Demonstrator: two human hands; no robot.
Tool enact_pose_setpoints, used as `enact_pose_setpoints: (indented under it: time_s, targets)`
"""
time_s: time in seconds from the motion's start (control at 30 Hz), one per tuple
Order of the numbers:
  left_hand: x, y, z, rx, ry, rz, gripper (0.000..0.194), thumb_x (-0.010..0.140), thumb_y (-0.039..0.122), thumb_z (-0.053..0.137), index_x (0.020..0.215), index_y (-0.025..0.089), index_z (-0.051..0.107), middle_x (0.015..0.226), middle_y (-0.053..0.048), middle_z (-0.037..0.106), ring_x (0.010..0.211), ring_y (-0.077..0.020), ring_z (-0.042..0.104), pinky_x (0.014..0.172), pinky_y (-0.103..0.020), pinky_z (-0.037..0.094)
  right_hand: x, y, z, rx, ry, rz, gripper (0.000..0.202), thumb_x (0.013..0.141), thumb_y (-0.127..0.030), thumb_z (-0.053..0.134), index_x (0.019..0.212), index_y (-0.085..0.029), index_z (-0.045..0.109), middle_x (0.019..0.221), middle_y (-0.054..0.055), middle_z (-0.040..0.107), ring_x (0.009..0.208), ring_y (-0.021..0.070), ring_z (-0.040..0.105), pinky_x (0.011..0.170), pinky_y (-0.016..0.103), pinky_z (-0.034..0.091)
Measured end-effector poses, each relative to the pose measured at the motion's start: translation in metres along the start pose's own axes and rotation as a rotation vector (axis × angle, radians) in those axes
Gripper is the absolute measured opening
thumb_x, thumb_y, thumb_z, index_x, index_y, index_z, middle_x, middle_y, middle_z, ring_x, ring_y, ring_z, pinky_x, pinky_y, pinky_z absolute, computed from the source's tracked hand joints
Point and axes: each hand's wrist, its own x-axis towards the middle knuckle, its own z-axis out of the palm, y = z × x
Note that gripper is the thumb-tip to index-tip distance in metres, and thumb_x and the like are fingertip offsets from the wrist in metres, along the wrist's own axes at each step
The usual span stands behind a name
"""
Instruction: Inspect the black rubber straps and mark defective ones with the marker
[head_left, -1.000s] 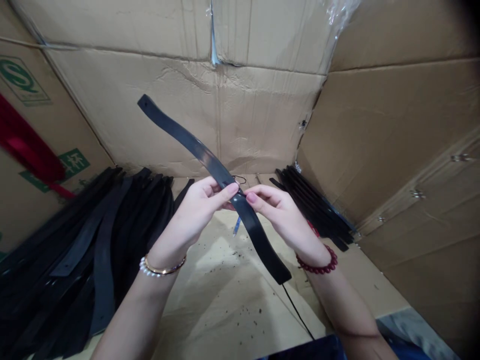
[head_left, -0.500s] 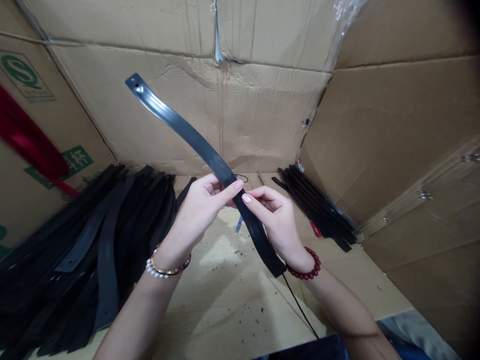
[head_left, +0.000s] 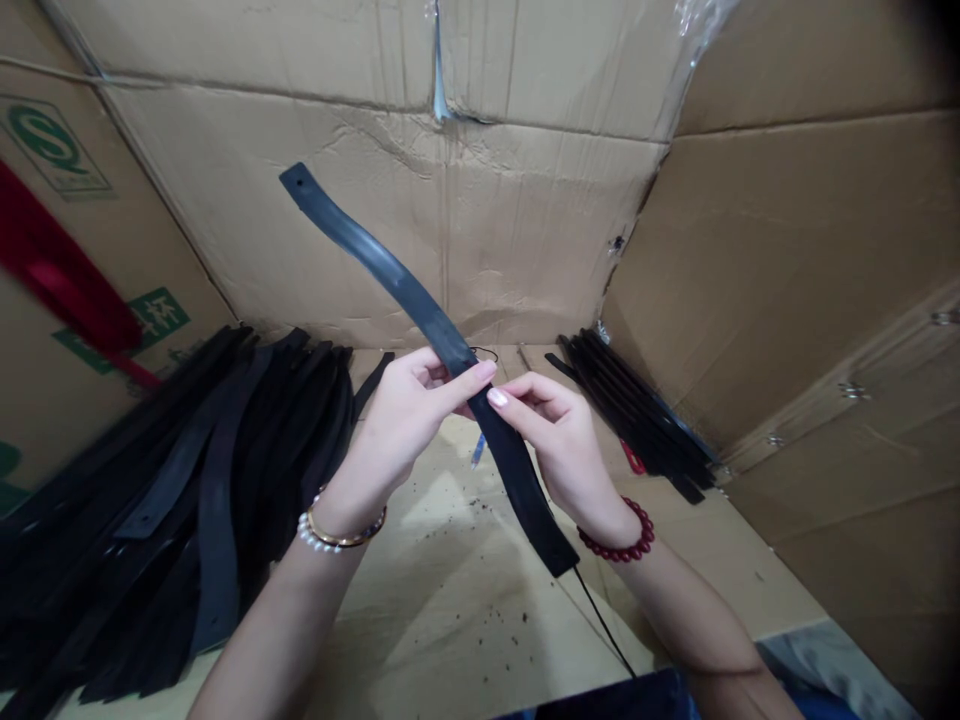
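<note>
A long, curved black strap with a small hole at its upper end slants from upper left to lower right above the table. Near its middle, my left hand pinches it with the thumb on top and the fingers underneath. My right hand grips the strap's right edge just below that, thumb tip on the surface and fingers curled behind. What lies under the strap between the fingers is hidden. A thin black cord runs from around the strap's lower end down toward my lap.
A large heap of black straps covers the table's left side. A smaller stack of dark strips lies at the back right, with something red beneath. Cardboard walls enclose the table, where dark crumbs and a blue pen-like item lie.
The strap's upper end has swung a little right and down, and its lower end has dropped slightly. Both hands keep their hold at nearly the same place.
</note>
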Motion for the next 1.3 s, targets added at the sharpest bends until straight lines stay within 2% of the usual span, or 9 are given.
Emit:
enact_pose_setpoints:
  time_s: [0.2, 0.37, 0.5, 0.7, 0.8, 0.9, 1.0, 1.13, 1.3]
  targets:
    - [-0.002, 0.001, 0.002, -0.022, -0.006, 0.004, 0.025, 0.073, 0.036, 0.083, 0.076, 0.014, 0.072, 0.077, -0.003, 0.069, 0.070, -0.0130, 0.065, 0.064, -0.022, 0.056, -0.002, 0.001, 0.004, -0.042, 0.066, -0.038, 0.019, 0.080, -0.037, 0.076, 0.079, -0.019, 0.069, 0.078, 0.002, 0.072, 0.067, 0.0131, 0.065, 0.060, 0.025, 0.053]
    - [-0.003, 0.004, -0.001, -0.010, -0.082, 0.017, 0.025, 0.069, 0.031, 0.087, 0.082, 0.014, 0.074, 0.083, -0.006, 0.073, 0.076, -0.0158, 0.068, 0.068, -0.024, 0.057, -0.005, -0.002, 0.005, -0.043, 0.096, -0.079, 0.016, 0.080, -0.033, 0.077, 0.076, -0.020, 0.068, 0.072, 0.000, 0.070, 0.062, 0.0115, 0.063, 0.055, 0.022, 0.051]
    - [-0.003, 0.003, -0.003, 0.000, -0.062, 0.020, 0.023, 0.072, 0.031, 0.084, 0.087, 0.016, 0.076, 0.089, -0.007, 0.075, 0.079, -0.0168, 0.070, 0.070, -0.025, 0.058, -0.006, -0.002, 0.004, -0.087, 0.105, -0.113, 0.014, 0.081, -0.033, 0.076, 0.080, -0.021, 0.071, 0.074, 0.000, 0.072, 0.063, 0.0119, 0.063, 0.052, 0.023, 0.050]
    - [-0.001, 0.005, -0.012, -0.042, -0.025, 0.042, 0.022, 0.074, 0.031, 0.084, 0.088, 0.015, 0.077, 0.088, -0.007, 0.076, 0.079, -0.0175, 0.072, 0.072, -0.026, 0.060, 0.001, -0.011, -0.007, -0.144, -0.010, -0.159, 0.013, 0.088, -0.033, 0.070, 0.091, -0.022, 0.077, 0.088, 0.002, 0.077, 0.078, 0.0143, 0.070, 0.067, 0.026, 0.057]
    - [0.000, 0.005, -0.017, -0.096, -0.041, 0.059, 0.020, 0.076, 0.029, 0.082, 0.090, 0.016, 0.077, 0.089, -0.006, 0.076, 0.080, -0.0174, 0.073, 0.074, -0.027, 0.061, 0.005, -0.019, -0.015, -0.238, -0.081, -0.157, 0.013, 0.087, -0.033, 0.071, 0.085, -0.021, 0.077, 0.077, 0.001, 0.075, 0.068, 0.0133, 0.067, 0.060, 0.025, 0.054]
    - [0.000, 0.005, -0.018, -0.129, -0.066, 0.032, 0.021, 0.077, 0.030, 0.081, 0.091, 0.016, 0.076, 0.090, -0.007, 0.076, 0.080, -0.0185, 0.074, 0.074, -0.029, 0.062, 0.005, -0.024, -0.020, -0.383, -0.092, -0.263, 0.012, 0.086, -0.032, 0.073, 0.081, -0.021, 0.076, 0.073, 0.000, 0.073, 0.063, 0.0130, 0.064, 0.056, 0.025, 0.050]
    - [-0.001, 0.006, -0.016, -0.146, -0.050, 0.017, 0.023, 0.075, 0.030, 0.083, 0.092, 0.016, 0.075, 0.089, -0.007, 0.076, 0.079, -0.0194, 0.074, 0.074, -0.031, 0.063, 0.008, -0.022, -0.024, -0.485, -0.070, -0.428, 0.011, 0.089, -0.029, 0.070, 0.083, -0.022, 0.076, 0.079, 0.001, 0.075, 0.070, 0.0146, 0.066, 0.062, 0.028, 0.050]
    - [-0.003, 0.005, -0.014, -0.170, -0.009, 0.049, 0.027, 0.072, 0.031, 0.085, 0.092, 0.018, 0.074, 0.085, -0.004, 0.074, 0.079, -0.0205, 0.074, 0.074, -0.034, 0.064, 0.015, -0.013, -0.027, -0.573, -0.127, -0.616, 0.012, 0.093, -0.026, 0.065, 0.088, -0.023, 0.075, 0.083, 0.001, 0.076, 0.076, 0.0165, 0.066, 0.073, 0.033, 0.050]
    - [-0.003, 0.003, -0.010, -0.222, -0.003, 0.050, 0.025, 0.071, 0.030, 0.086, 0.089, 0.018, 0.074, 0.080, -0.002, 0.071, 0.073, -0.0169, 0.072, 0.070, -0.029, 0.063, 0.021, 0.003, -0.026, -0.559, -0.173, -0.650, 0.020, 0.097, -0.030, 0.058, 0.085, -0.023, 0.072, 0.079, 0.001, 0.074, 0.073, 0.0163, 0.064, 0.072, 0.033, 0.048]
